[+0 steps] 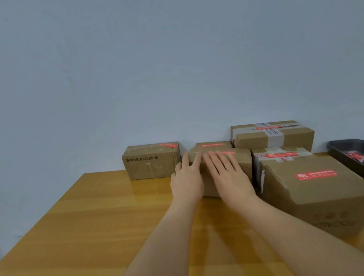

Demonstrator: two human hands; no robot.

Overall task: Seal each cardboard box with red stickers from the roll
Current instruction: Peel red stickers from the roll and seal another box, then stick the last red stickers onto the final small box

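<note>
Both hands, the left hand (186, 181) and right hand (229, 178), lie flat, fingers straight, on the middle box (240, 166). It looks light and stiff; best held by its sides.

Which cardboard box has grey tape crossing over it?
The back right box against the wall, stacked higher than the rest; only it has grey tape crossing its top and front.

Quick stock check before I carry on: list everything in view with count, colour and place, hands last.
cardboard boxes: six, brown, clustered at the table's far right against the wall, each with a red sticker showing
red sticker: one on the nearest box's top
tray: one, black, far right, holding red scraps
table: one, yellow-brown wood
wall: pale blue-grey, behind
left hand: flat against the middle box
right hand: flat on the same box
</note>
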